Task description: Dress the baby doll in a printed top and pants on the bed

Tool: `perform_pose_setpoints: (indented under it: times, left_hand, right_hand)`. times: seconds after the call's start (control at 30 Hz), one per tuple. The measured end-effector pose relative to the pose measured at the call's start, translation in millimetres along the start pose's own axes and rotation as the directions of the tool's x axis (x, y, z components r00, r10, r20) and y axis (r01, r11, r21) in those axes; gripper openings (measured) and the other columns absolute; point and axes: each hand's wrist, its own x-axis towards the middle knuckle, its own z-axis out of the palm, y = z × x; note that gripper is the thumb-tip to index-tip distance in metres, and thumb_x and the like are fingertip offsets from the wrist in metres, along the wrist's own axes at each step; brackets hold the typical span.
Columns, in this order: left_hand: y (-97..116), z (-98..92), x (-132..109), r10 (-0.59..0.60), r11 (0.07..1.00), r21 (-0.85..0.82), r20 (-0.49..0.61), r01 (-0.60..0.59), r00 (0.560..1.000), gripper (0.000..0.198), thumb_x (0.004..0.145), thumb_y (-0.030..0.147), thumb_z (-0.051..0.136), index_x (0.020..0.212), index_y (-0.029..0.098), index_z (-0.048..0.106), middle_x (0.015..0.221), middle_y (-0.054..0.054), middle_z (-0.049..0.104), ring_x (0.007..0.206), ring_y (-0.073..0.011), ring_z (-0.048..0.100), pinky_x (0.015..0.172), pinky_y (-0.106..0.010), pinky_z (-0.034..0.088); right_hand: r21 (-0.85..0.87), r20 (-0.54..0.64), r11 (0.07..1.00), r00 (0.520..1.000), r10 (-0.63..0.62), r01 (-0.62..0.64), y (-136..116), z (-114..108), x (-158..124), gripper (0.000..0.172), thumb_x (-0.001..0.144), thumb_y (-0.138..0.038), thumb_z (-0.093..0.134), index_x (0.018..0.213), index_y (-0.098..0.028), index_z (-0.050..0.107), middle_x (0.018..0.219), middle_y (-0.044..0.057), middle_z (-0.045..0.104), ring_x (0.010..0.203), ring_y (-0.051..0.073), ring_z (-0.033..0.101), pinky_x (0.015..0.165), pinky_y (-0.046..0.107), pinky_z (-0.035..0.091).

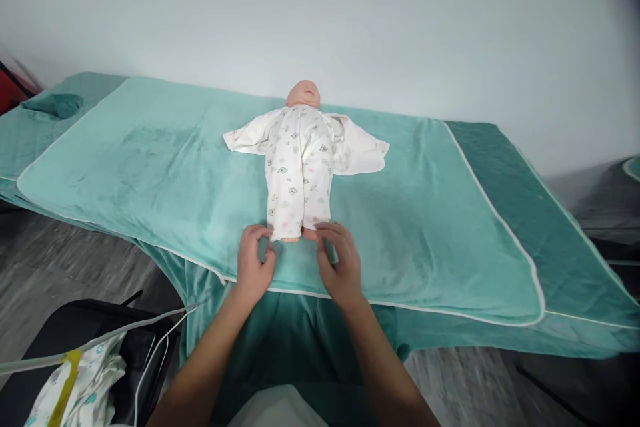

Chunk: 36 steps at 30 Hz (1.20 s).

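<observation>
Folded cloth point(53, 105): a small dark teal bundle at the far left end of the bed point(575, 260), well apart from the hands.
Black bag point(100, 337): on the floor at lower left, with a printed cloth point(83, 383) lying in it and thin white cords across its top.
Blanket point(150, 173): light teal with a white edge, spread flat over the bed and hanging a little over the near side.
Left hand point(254, 265): on the blanket at the near edge, fingers curled, fingertips at the cuff of the nearer-left leg. Its grip is half closed, but I cannot tell whether it pinches the cloth.
Doll point(303, 95): on its back in the middle of the blanket, head toward the wall point(350, 7), feet toward the person, between the two hands.
Sleepsuit point(299, 173): white with small prints, on the doll; its sleeves are spread out flat to both sides.
Right hand point(341, 268): just beside the left, fingers bent forward and touching the other cuff and the bare foot there. I cannot tell whether its grip is clenched.
Cover point(560, 213): darker teal, showing under the blanket at the right end.
</observation>
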Motion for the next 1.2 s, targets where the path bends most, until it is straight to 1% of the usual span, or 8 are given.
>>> perform_pose_setpoints:
  times: [0.17,0.3,0.4,0.6,0.73,0.93,1.07,1.2]
  left_hand:
    - [23,8.8,18,0.219,0.965,0.106,0.176,-0.239,0.96,0.038,0.096,0.015,0.06,0.133,0.022,0.053,0.132,-0.012,0.064,0.131,-0.0271,0.057,0.108,-0.047,0.052]
    - [29,23.6,37,0.2,0.893,0.296,0.412,-0.338,0.889,0.045,0.095,0.024,0.068,0.137,0.019,0.054,0.147,-0.016,0.06,0.148,-0.0374,0.044,0.121,-0.062,0.038]
    - [30,30.2,46,0.174,0.856,0.36,0.475,-0.371,0.862,0.048,0.094,0.027,0.07,0.138,0.018,0.055,0.144,-0.017,0.061,0.145,-0.0366,0.048,0.124,-0.067,0.031]
    - [35,27.8,63,0.185,0.862,0.343,0.473,-0.373,0.862,0.033,0.095,0.034,0.07,0.125,0.024,0.062,0.122,-0.009,0.069,0.117,-0.028,0.064,0.123,-0.062,0.032]
    - [38,31.8,70,0.202,0.869,0.318,0.472,-0.379,0.858,0.023,0.095,0.031,0.07,0.116,0.023,0.064,0.114,-0.007,0.071,0.113,-0.0265,0.064,0.122,-0.057,0.034]
    - [38,49.9,66,0.305,0.836,0.357,0.331,-0.417,0.893,0.005,0.097,0.023,0.062,0.101,0.02,0.062,0.1,-0.006,0.072,0.097,-0.0238,0.065,0.107,-0.046,0.043]
    - [34,56.0,57,0.329,0.82,0.349,0.361,-0.454,0.872,0.015,0.095,0.018,0.063,0.11,0.018,0.063,0.1,-0.007,0.073,0.094,-0.0247,0.065,0.095,-0.043,0.046]
    - [30,52.7,52,0.343,0.828,0.277,0.44,-0.488,0.83,0.034,0.094,0.028,0.07,0.125,0.017,0.061,0.108,-0.009,0.074,0.103,-0.0264,0.064,0.103,-0.045,0.045]
  right_hand:
    - [-0.125,-0.039,0.97,0.978,0.203,-0.206,29,4,-8,0.037,0.089,-0.008,0.057,0.124,-0.02,0.059,0.119,0.014,0.065,0.113,0.028,0.063,0.096,0.048,0.056]
    - [-0.177,0.012,0.957,0.972,0.235,-0.23,38,13,2,0.019,0.093,-0.016,0.06,0.111,-0.022,0.064,0.109,0.011,0.07,0.105,0.029,0.062,0.091,0.048,0.053]
    - [-0.076,0.04,0.975,0.976,0.214,-0.211,33,11,13,0.01,0.095,-0.016,0.059,0.1,-0.023,0.064,0.098,0.006,0.07,0.094,0.025,0.062,0.085,0.042,0.051]
    - [0.242,0.07,0.958,0.987,0.143,-0.156,18,-9,25,0.009,0.098,-0.015,0.06,0.096,-0.024,0.061,0.09,0.0,0.063,0.084,0.016,0.06,0.078,0.031,0.049]
    - [0.261,0.082,0.948,0.983,0.165,-0.181,16,-15,25,0.011,0.098,-0.014,0.059,0.093,-0.023,0.062,0.087,-0.001,0.062,0.08,0.015,0.06,0.076,0.029,0.048]
    - [0.258,0.039,0.957,0.991,0.125,-0.131,9,-21,19,0.016,0.094,-0.008,0.057,0.093,-0.024,0.057,0.083,-0.002,0.057,0.076,0.013,0.056,0.071,0.028,0.045]
    - [0.248,0.034,0.961,0.992,0.12,-0.124,9,-24,16,0.013,0.098,-0.011,0.057,0.094,-0.024,0.059,0.084,-0.002,0.059,0.076,0.014,0.057,0.071,0.029,0.046]
    - [0.215,0.014,0.973,0.996,0.089,-0.09,10,-25,14,0.012,0.099,-0.014,0.058,0.101,-0.025,0.061,0.088,0.0,0.063,0.08,0.016,0.061,0.073,0.031,0.049]
